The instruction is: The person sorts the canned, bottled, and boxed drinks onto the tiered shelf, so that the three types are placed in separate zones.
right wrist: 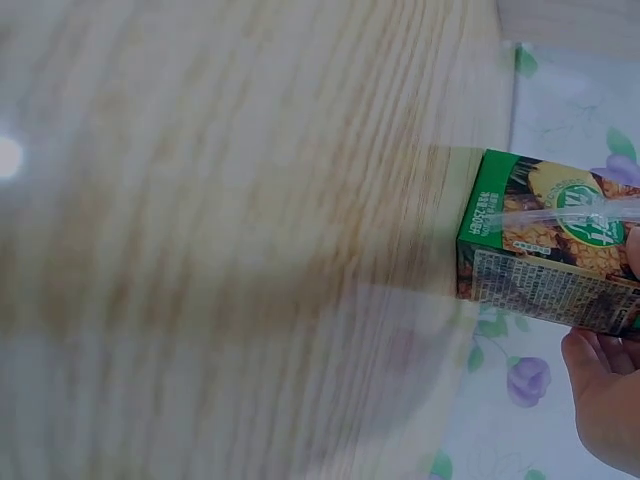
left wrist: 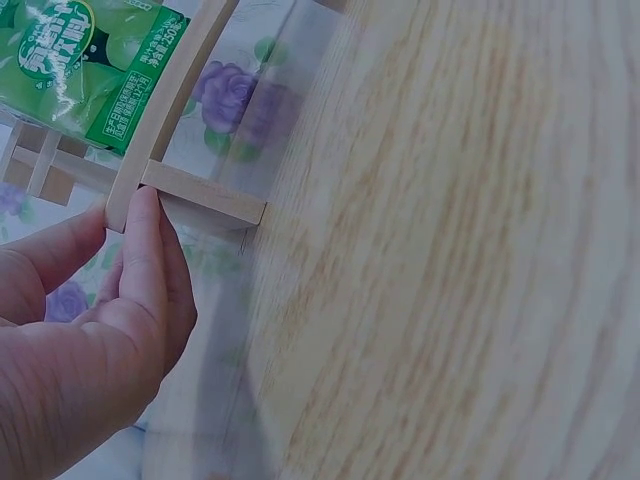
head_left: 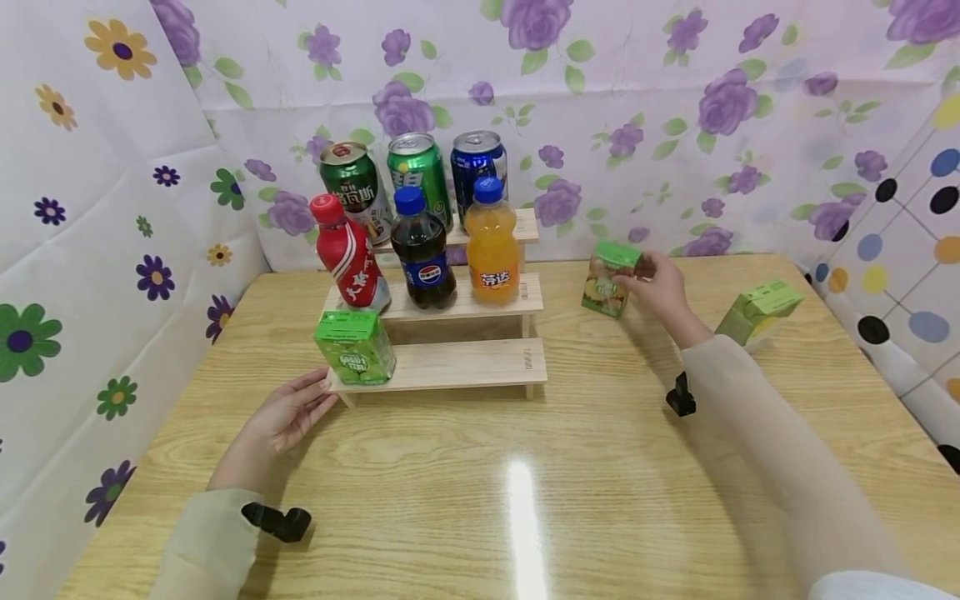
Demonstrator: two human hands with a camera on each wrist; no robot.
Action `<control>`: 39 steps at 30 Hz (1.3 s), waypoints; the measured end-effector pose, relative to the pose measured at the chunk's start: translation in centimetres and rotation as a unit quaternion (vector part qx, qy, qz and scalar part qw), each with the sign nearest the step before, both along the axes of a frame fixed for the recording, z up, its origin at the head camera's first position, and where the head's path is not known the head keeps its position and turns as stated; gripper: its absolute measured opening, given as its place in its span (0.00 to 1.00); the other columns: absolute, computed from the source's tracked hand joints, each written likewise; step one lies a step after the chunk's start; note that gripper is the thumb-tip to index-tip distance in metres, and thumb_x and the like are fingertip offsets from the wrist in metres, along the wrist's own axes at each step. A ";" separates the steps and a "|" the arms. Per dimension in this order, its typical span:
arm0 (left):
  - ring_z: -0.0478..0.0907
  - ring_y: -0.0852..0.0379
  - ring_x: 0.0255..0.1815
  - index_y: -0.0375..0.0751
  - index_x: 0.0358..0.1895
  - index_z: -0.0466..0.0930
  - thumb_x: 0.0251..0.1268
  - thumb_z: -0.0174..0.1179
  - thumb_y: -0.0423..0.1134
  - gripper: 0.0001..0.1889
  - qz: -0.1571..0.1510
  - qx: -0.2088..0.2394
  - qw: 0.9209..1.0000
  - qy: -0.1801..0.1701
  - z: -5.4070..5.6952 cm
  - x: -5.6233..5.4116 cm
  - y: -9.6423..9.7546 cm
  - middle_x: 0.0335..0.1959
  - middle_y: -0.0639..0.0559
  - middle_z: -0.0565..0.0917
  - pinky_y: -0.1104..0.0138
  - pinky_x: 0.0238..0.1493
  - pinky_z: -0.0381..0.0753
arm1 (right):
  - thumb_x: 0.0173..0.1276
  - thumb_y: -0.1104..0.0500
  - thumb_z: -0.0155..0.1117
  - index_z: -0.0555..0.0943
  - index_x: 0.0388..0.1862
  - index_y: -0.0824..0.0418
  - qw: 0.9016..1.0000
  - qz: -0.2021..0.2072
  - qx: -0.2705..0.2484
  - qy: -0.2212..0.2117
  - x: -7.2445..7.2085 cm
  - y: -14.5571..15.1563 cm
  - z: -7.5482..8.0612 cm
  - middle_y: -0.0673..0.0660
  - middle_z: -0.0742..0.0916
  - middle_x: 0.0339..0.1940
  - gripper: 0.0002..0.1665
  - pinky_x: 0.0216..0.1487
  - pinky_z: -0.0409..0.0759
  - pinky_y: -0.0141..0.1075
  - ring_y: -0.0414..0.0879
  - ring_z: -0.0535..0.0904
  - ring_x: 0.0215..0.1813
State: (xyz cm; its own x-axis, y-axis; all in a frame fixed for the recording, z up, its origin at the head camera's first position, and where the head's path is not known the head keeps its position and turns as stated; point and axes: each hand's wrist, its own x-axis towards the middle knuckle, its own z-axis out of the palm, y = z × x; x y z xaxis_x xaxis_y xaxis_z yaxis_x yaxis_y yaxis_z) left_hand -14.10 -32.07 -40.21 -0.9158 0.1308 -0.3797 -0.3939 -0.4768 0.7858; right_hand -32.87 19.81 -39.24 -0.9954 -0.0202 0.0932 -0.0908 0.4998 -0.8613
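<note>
A three-tier wooden shelf point(head_left: 465, 364) stands on the table. My left hand point(head_left: 292, 412) pinches the left end of its lowest board between thumb and fingers, as the left wrist view shows close up point(left wrist: 120, 320). Just above those fingers, a green juice box point(head_left: 354, 354) sits at the left of that board. Off to the shelf's right, my right hand point(head_left: 663, 287) grips a pineapple juice box point(right wrist: 550, 240) by its side. This box is upright, with a green top and a straw in clear wrapping on its face.
On the middle tier stand a red bottle point(head_left: 348, 258), a cola bottle point(head_left: 424, 262) and an orange soda bottle point(head_left: 492, 250). Three cans, including a blue one point(head_left: 478, 167), fill the top tier. Another juice box point(head_left: 759, 310) is right of my right forearm. Flowered cloth point(head_left: 600, 100) hangs behind.
</note>
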 end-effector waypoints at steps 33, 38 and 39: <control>0.81 0.62 0.44 0.42 0.50 0.70 0.72 0.47 0.27 0.09 -0.005 -0.010 1.000 0.011 -0.2 0.1 0.0 0.41 0.53 0.82 0.75 0.54 0.81 | 0.61 0.48 0.70 0.65 0.65 0.68 0.999 0.014 0.004 -0.031 5.5 1.1 0.1 0.67 0.76 0.59 0.41 0.61 0.76 0.52 0.60 0.72 0.62; 0.81 0.61 0.44 0.46 0.41 0.78 0.72 0.46 0.27 0.12 -0.005 -0.004 1.000 0.015 -0.2 0.1 0.0 0.41 0.52 0.82 0.74 0.53 0.81 | 0.60 0.49 0.71 0.68 0.63 0.67 1.000 0.010 -0.002 -0.024 6.4 1.1 0.2 0.65 0.77 0.57 0.39 0.57 0.78 0.50 0.57 0.73 0.60; 0.81 0.61 0.44 0.46 0.41 0.79 0.72 0.47 0.27 0.12 -0.005 -0.004 1.000 0.015 -0.2 0.1 0.0 0.41 0.52 0.82 0.74 0.53 0.81 | 0.60 0.49 0.71 0.68 0.63 0.66 1.000 0.010 -0.001 -0.021 6.6 1.1 0.3 0.65 0.78 0.56 0.39 0.56 0.79 0.48 0.57 0.73 0.60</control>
State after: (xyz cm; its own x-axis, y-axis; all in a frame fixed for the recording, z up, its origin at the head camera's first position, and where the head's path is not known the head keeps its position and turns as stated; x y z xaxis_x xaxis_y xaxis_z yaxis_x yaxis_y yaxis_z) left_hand -14.03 -32.07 -40.36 -0.9254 0.1373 -0.3532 -0.3750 -0.4656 0.8016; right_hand -26.29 20.89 -38.98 -0.9979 -0.0398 0.0505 -0.0636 0.4973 -0.8653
